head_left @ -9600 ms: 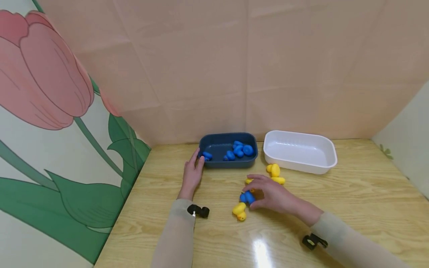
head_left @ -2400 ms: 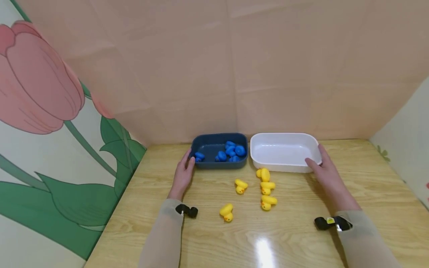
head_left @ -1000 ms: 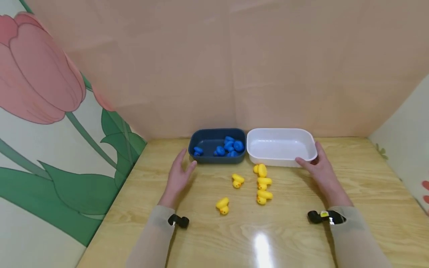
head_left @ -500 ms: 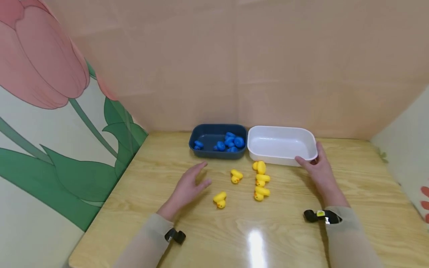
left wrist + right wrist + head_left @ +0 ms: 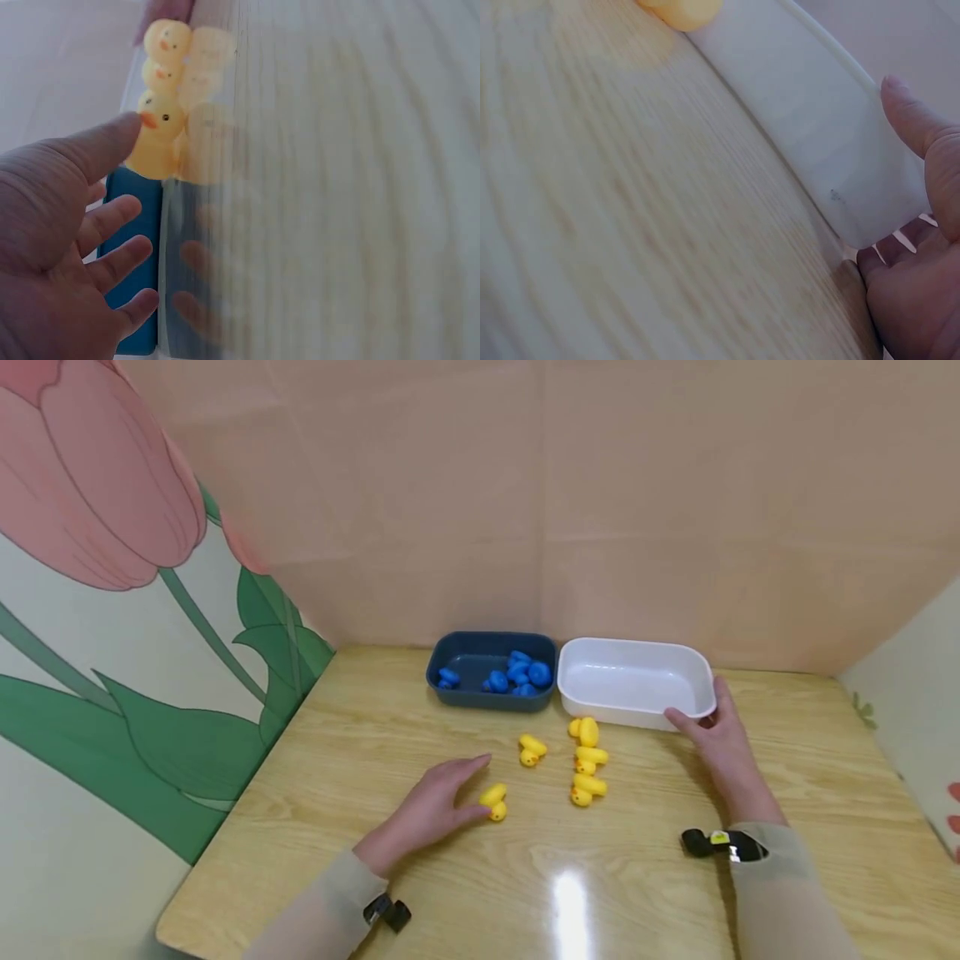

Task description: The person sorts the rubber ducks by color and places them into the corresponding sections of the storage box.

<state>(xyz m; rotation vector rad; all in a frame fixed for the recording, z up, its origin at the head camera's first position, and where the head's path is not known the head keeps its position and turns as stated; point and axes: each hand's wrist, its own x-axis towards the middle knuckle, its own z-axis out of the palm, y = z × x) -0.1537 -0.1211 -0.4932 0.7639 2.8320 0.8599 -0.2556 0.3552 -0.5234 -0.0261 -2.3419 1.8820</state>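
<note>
In the head view my left hand point(image 5: 431, 806) is spread around the nearest yellow toy duck point(image 5: 493, 795), with thumb and fingers parted on either side of it. The left wrist view shows the thumb tip against or just in front of a duck point(image 5: 159, 120); contact is unclear. My right hand point(image 5: 720, 752) holds the right front corner of a white plastic tray point(image 5: 622, 714), thumb at the near rim and fingers round the end. Other yellow ducks lie on the table: one at centre point(image 5: 531, 750) and a column of three point(image 5: 589, 788) before the tray.
A dark blue tray point(image 5: 487, 700) stands left of the white tray, close beside it. Several blue toy ducks point(image 5: 517, 668) lie in it. Behind the trays hangs a pinkish cloth point(image 5: 465, 527); the wooden table point(image 5: 300, 827) ends at front left.
Blue ducks went into the dark tray and the white tray shifted left against it. My left hand has left the dark tray and come down to the nearest yellow duck; the right stays at the white tray.
</note>
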